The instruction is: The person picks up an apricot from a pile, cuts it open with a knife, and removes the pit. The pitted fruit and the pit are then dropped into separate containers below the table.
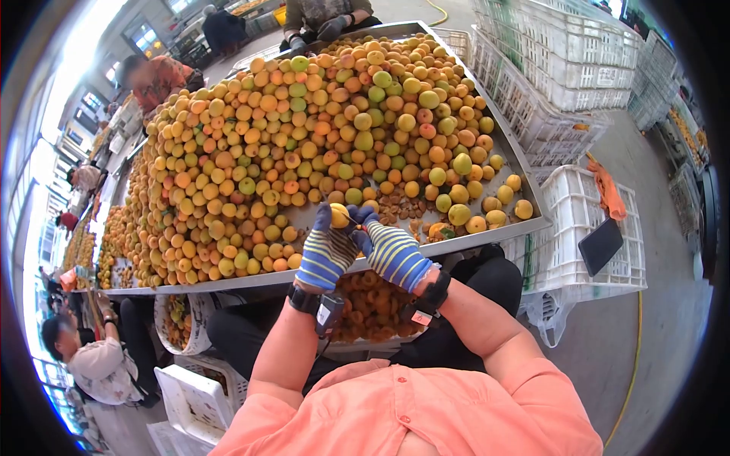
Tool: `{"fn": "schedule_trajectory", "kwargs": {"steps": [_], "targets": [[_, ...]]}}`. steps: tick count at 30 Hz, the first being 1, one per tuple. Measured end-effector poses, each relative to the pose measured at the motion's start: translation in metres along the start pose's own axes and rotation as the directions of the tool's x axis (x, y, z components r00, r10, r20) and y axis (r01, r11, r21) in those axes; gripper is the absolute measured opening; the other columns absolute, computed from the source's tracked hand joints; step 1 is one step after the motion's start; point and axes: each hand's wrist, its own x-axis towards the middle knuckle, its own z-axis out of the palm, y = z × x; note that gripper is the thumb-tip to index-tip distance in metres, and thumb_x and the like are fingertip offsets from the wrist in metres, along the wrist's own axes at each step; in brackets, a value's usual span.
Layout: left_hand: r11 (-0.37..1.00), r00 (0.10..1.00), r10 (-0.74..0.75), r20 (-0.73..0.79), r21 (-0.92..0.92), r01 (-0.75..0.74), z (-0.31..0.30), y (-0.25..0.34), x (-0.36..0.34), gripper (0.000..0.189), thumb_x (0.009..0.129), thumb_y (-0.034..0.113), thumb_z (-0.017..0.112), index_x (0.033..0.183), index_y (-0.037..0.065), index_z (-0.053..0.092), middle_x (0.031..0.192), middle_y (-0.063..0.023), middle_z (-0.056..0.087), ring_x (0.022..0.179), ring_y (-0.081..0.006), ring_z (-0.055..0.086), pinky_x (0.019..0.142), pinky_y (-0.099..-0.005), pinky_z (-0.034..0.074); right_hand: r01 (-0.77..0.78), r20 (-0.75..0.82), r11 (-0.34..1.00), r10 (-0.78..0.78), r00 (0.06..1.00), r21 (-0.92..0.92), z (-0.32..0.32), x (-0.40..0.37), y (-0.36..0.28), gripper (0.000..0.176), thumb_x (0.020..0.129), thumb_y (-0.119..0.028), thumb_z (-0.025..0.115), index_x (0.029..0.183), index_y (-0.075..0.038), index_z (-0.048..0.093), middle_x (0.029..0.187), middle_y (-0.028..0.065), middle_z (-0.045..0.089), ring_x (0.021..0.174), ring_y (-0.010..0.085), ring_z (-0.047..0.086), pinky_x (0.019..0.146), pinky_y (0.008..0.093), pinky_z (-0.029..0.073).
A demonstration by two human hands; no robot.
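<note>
Both my hands wear striped blue and yellow gloves and meet over the near edge of a metal table (pixel 532 226). My left hand (pixel 328 247) is closed on a yellow-orange fruit (pixel 339 216). Against that fruit, my right hand (pixel 390 247) is pinched on something small and thin that I cannot make out. A large heap of orange, yellow and green fruit (pixel 251 152) covers the table beyond my hands. Brown pits or scraps (pixel 399 207) lie just past my right hand. Below the table edge, between my forearms, is a container of orange-brown fruit pieces (pixel 372 304).
White crates (pixel 563 64) are stacked at the right; another (pixel 593 216) holds an orange cloth (pixel 606 190) and a dark tablet (pixel 601 247). A white bucket (pixel 199 311) and tray (pixel 194 403) stand at my left. Other people are around the table, one gloved worker opposite.
</note>
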Motion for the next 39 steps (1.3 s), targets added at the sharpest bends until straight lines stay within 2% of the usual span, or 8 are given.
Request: {"fn": "schedule_trajectory", "kwargs": {"steps": [7,15,25,28,32,34,37,39], "targets": [[0.613,0.954,0.281,0.100,0.746,-0.259,-0.007,0.005,0.009,0.031,0.089,0.022,0.063,0.108,0.000,0.056,0.103,-0.0135,0.063,0.091,-0.0196,0.062,0.081,-0.0313,0.053,-0.044,0.042,0.994,0.048,0.998,-0.099,-0.011,0.000,-0.007,0.029,0.093,-0.026,0.052,0.099,0.001,0.059,0.069,0.0219,0.062,0.066,0.0372,0.062,0.058,0.0453,0.047],[0.999,0.999,0.031,-0.010,0.016,-0.030,-0.008,-0.002,0.002,0.057,0.090,0.048,0.053,0.113,-0.004,0.053,0.116,-0.0213,0.059,0.098,-0.0274,0.062,0.080,-0.0361,0.055,0.058,-0.045,0.997,-0.060,0.997,-0.052,-0.008,0.000,-0.008,0.030,0.092,-0.028,0.052,0.100,0.000,0.056,0.066,0.0193,0.062,0.063,0.0355,0.062,0.056,0.0438,0.048],[0.743,0.951,0.309,-0.017,0.628,-0.230,0.001,0.000,0.001,0.020,0.091,0.009,0.057,0.105,-0.004,0.054,0.102,-0.0176,0.065,0.090,-0.0227,0.065,0.079,-0.0311,0.055,0.063,0.030,0.996,-0.065,0.997,0.061,0.016,0.000,0.015,0.021,0.092,-0.018,0.051,0.098,0.001,0.057,0.073,0.0221,0.061,0.072,0.0405,0.060,0.061,0.0442,0.046],[0.727,0.953,0.303,0.017,0.642,-0.243,-0.004,0.003,0.000,0.019,0.090,0.007,0.057,0.106,-0.004,0.054,0.101,-0.0185,0.065,0.089,-0.0248,0.066,0.079,-0.0321,0.055,0.353,-0.081,0.935,-0.350,0.933,0.031,0.032,0.003,0.025,0.021,0.093,-0.018,0.048,0.091,0.000,0.057,0.066,0.0159,0.059,0.060,0.0346,0.059,0.054,0.0398,0.046],[0.732,0.961,0.273,0.035,0.641,-0.231,-0.012,0.006,0.002,0.019,0.090,0.006,0.056,0.106,-0.004,0.052,0.100,-0.0208,0.064,0.089,-0.0285,0.066,0.078,-0.0344,0.056,-0.108,0.211,0.890,0.014,0.977,0.444,0.012,-0.001,-0.001,0.035,0.097,-0.033,0.044,0.077,-0.006,0.053,0.055,0.0027,0.049,0.045,0.0163,0.052,0.040,0.0287,0.037],[0.721,0.962,0.267,0.057,0.650,-0.239,-0.012,0.008,0.001,0.020,0.091,0.006,0.055,0.108,-0.004,0.051,0.100,-0.0220,0.064,0.089,-0.0294,0.066,0.077,-0.0350,0.056,-0.635,0.573,0.427,0.280,0.770,0.644,-0.002,-0.003,-0.017,0.042,0.098,-0.042,0.041,0.072,-0.010,0.050,0.052,-0.0021,0.044,0.042,0.0083,0.047,0.035,0.0236,0.032],[0.706,0.964,0.247,0.101,0.663,-0.250,-0.018,0.010,0.001,0.029,0.091,0.006,0.055,0.116,-0.004,0.045,0.104,-0.0228,0.062,0.089,-0.0291,0.066,0.077,-0.0343,0.056,-0.663,0.625,0.321,0.225,0.747,0.677,0.002,-0.004,-0.012,0.047,0.096,-0.051,0.040,0.069,-0.014,0.048,0.052,-0.0065,0.041,0.043,0.0032,0.043,0.035,0.0207,0.029],[0.678,0.958,0.263,0.119,0.684,-0.271,-0.017,0.012,0.002,0.041,0.090,0.005,0.055,0.126,-0.003,0.036,0.107,-0.0229,0.061,0.090,-0.0280,0.065,0.077,-0.0331,0.056,-0.459,0.429,0.597,0.204,0.880,0.657,0.001,-0.004,-0.015,0.042,0.097,-0.045,0.043,0.073,-0.011,0.052,0.053,-0.0010,0.047,0.044,0.0113,0.049,0.037,0.0264,0.034]]}}
